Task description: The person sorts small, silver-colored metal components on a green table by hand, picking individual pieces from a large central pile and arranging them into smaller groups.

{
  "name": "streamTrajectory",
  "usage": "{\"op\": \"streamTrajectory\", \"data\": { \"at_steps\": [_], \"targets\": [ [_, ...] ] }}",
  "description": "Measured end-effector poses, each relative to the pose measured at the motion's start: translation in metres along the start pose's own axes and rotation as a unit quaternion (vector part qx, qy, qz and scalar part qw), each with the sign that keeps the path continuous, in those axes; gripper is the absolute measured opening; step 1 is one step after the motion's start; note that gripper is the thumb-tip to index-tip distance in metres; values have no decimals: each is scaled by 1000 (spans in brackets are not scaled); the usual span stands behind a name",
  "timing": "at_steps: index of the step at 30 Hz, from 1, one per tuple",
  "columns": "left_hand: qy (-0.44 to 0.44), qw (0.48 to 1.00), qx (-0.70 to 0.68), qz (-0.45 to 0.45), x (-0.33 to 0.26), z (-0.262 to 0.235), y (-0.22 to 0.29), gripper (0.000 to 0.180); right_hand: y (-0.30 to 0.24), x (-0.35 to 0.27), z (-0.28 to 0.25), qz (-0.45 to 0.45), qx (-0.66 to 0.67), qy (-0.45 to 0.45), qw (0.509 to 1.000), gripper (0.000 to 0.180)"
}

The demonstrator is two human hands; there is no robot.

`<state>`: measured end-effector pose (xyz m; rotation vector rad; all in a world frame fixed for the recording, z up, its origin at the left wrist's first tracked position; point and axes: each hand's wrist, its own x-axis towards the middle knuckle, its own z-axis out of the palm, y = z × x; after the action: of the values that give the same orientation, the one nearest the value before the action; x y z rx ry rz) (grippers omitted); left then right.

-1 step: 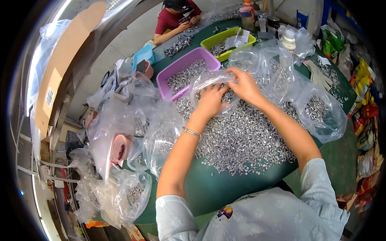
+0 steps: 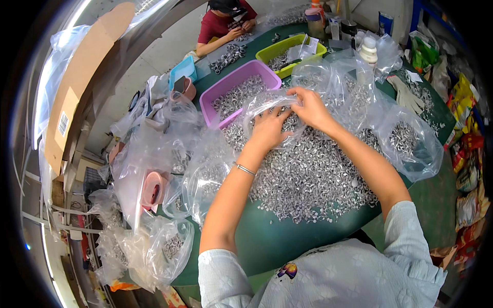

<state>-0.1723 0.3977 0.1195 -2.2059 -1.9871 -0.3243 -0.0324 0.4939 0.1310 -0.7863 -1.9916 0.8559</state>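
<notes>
Both hands up at centre frame, working one clear bag (image 2: 267, 105) over a heap of small metal rings (image 2: 308, 174). Left hand (image 2: 268, 129) curled, fingers hooked into the bag's lower edge, thumb side pinching the film, probably to keep the mouth from collapsing. Right hand (image 2: 309, 109) just beside it, fingertips pressed together on the bag's upper rim, tugging the plastic taut; whether a ring sits between those fingertips, impossible to tell. Bag held low, almost touching the heap, so that loose pieces fall a short way only. Thin bracelet (image 2: 245, 169) on the left wrist.

Heap spread across a green table (image 2: 267, 241), filling mid-frame down toward the lower centre. Purple tray (image 2: 236, 90) with more rings just above and left of the hands, close enough for easy reach. Yellow-green tray (image 2: 287, 51) behind it, toward the top. More clear bags to the right (image 2: 405, 138) and lower left (image 2: 164, 246), several partly filled, parked at the table's edges away from the working spot. Pink tape roll (image 2: 154, 187) at left among the bags. White bottle (image 2: 367, 51) upper right. Cardboard (image 2: 77, 87) leaning at upper left.

Another person in a red shirt (image 2: 221, 25) at the top of the frame, hands busy at the table's far end, well apart.
</notes>
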Motion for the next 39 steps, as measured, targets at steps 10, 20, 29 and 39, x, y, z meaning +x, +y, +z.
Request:
{"op": "streamTrajectory", "data": {
  "at_steps": [10,20,29,39],
  "targets": [
    [127,977,-164,-41,-4,-16,3,41,5,-7,-10,119,190,-71,972,34],
    [143,916,-302,-223,-187,10,99,29,-12,-172,-16,-115,-32,-179,977,48],
    [54,958,-173,-224,-218,50,102,44,-17,-222,42,-186,-250,-252,916,65],
    [139,930,-288,-180,-216,34,84,44,-18,-203,36,-183,-198,-192,944,61]
  ]
}}
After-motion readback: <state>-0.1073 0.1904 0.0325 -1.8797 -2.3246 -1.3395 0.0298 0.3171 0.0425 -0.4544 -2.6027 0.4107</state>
